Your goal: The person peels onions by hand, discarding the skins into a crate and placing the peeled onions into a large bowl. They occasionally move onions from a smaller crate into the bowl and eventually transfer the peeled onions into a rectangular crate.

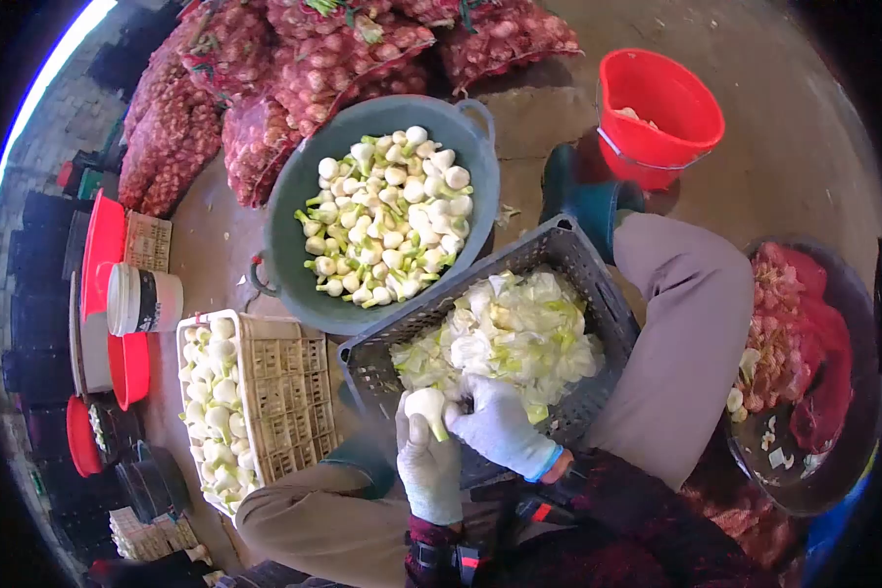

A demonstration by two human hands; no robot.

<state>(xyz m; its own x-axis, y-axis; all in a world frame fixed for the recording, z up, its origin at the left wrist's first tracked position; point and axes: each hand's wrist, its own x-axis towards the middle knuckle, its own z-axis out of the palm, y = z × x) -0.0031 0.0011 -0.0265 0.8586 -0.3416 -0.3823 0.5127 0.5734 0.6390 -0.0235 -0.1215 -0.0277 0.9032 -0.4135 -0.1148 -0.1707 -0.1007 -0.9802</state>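
Observation:
Both my hands wear pale gloves. In my left hand (pixel 429 477) is a peeled white garlic bulb (pixel 425 406), its short green stem pointing down to the right. Close beside the bulb, my right hand (pixel 506 431) has its fingers bent and closed; whatever they grip is hidden. Just beyond the hands a dark plastic crate (pixel 370 372) sits between my knees, with a heap of pale garlic skins (pixel 519 338) in it. Behind the crate stands a big grey-green tub (pixel 289 211) full of peeled garlic bulbs (pixel 392 216) with green stems.
To the left, a white basket (pixel 289 392) is packed with peeled bulbs. Mesh sacks (pixel 323 59) of reddish garlic lie at the back. A red bucket (pixel 661 108) stands back right. By my right knee is a dark basin (pixel 857 412) with unpeeled garlic (pixel 774 333) and red netting.

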